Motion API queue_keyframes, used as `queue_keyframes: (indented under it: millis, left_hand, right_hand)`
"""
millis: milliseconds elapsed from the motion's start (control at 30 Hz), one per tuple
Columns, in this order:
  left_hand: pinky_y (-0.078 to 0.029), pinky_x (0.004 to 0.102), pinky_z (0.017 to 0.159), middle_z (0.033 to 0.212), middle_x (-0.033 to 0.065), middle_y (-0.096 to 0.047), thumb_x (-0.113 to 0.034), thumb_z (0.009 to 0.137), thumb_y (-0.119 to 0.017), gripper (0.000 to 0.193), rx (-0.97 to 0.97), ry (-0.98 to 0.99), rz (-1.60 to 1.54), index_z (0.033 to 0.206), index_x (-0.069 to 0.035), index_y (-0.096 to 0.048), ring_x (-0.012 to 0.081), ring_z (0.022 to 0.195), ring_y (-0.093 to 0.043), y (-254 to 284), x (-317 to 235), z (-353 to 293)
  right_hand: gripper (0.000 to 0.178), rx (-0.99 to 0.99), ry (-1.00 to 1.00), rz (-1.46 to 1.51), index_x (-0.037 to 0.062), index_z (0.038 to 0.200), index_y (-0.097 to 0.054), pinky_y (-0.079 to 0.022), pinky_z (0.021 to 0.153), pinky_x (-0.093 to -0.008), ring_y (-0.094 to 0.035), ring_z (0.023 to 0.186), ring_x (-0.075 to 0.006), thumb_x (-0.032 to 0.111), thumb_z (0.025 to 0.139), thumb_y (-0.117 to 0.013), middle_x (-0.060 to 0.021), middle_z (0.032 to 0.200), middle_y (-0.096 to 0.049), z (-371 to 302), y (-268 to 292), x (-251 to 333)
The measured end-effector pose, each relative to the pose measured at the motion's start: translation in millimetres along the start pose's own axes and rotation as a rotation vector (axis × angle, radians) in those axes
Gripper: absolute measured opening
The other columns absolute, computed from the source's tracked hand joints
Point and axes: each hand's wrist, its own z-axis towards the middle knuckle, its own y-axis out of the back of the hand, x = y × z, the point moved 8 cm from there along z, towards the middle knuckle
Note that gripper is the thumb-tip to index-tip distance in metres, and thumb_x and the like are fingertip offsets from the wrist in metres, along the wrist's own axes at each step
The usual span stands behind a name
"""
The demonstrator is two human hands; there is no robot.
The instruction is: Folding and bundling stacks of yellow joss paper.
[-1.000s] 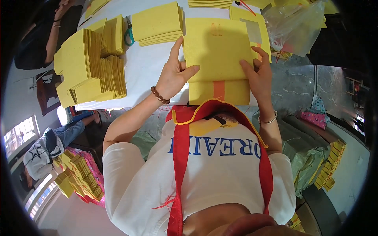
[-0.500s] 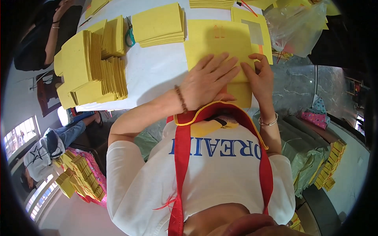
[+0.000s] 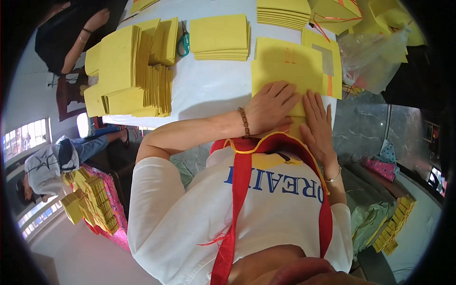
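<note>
A yellow paper sheet (image 3: 287, 69), folded into overlapping layers, lies at the table's near edge before me. My left hand (image 3: 274, 107) rests flat on its near part, fingers stretched toward the far right. Along the paper's right side my right hand (image 3: 317, 123) is open, its fingers extended and lying against the edge. The near end of the paper is partly hidden by my hands. Just beyond its right side lies another yellow sheet (image 3: 334, 59) with a grey panel and an orange strip.
Stacks of folded yellow paper stand at the left (image 3: 114, 61), the middle (image 3: 218, 35) and the back (image 3: 282, 13). Teal-handled scissors (image 3: 183, 43) lie between stacks. A clear plastic bag (image 3: 370, 59) sits at the right edge. Another person's arm (image 3: 78, 45) shows at far left.
My right hand has gone from bent fingers at the paper's right edge to lying flat there. My left hand stays on the paper. The whole view has shifted.
</note>
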Motion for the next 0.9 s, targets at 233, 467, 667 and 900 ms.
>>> queue_keyframes:
  millis: [233,467,667,900]
  left_hand:
    - [-0.045,0.0338,0.079,0.101,0.0185,-0.055,-0.015,0.068,-0.060,0.054,0.125,-0.061,0.438,0.117,0.004,-0.047,0.0283,0.090,-0.053,-7.7,-8.5,15.6]
    - [-0.047,0.0349,0.076,0.108,0.0127,-0.059,-0.004,0.069,-0.058,0.048,-0.375,-0.128,0.192,0.117,-0.002,-0.051,0.0288,0.094,-0.056,121.8,36.0,20.6]
    - [-0.036,0.0401,0.089,0.118,0.0041,-0.055,-0.002,0.071,-0.055,0.051,-0.340,0.176,0.634,0.121,-0.015,-0.051,0.0237,0.107,-0.050,81.3,176.5,-17.3]
    - [-0.034,0.0414,0.091,0.118,0.0053,-0.052,-0.009,0.071,-0.054,0.051,-0.148,0.214,0.398,0.121,-0.016,-0.050,0.0259,0.109,-0.046,18.8,235.4,-45.1]
  right_hand:
    - [0.056,-0.421,-0.202,1.455,0.0047,0.136,-0.029,-0.021,0.104,-0.0410,-0.030,0.129,-0.0254,0.043,0.095,-0.023,-0.0105,0.138,-0.034,5.3,0.6,-59.5]
    - [0.058,-0.467,-0.486,1.501,0.0039,0.136,-0.028,-0.024,0.103,-0.0433,-0.030,0.128,-0.0266,0.045,0.095,-0.023,-0.0134,0.137,-0.035,-31.5,-59.6,-84.0]
    - [0.056,-0.382,-0.486,1.585,0.0002,0.132,-0.034,-0.027,0.103,-0.0351,-0.035,0.124,-0.0223,0.042,0.096,-0.025,-0.0131,0.135,-0.038,-36.2,-94.1,-84.5]
    - [0.044,-0.353,-0.443,1.182,-0.0003,0.126,-0.044,-0.039,0.091,-0.0277,-0.048,0.108,-0.0154,0.030,0.098,-0.030,-0.0069,0.120,-0.051,-40.2,-104.3,-90.7]
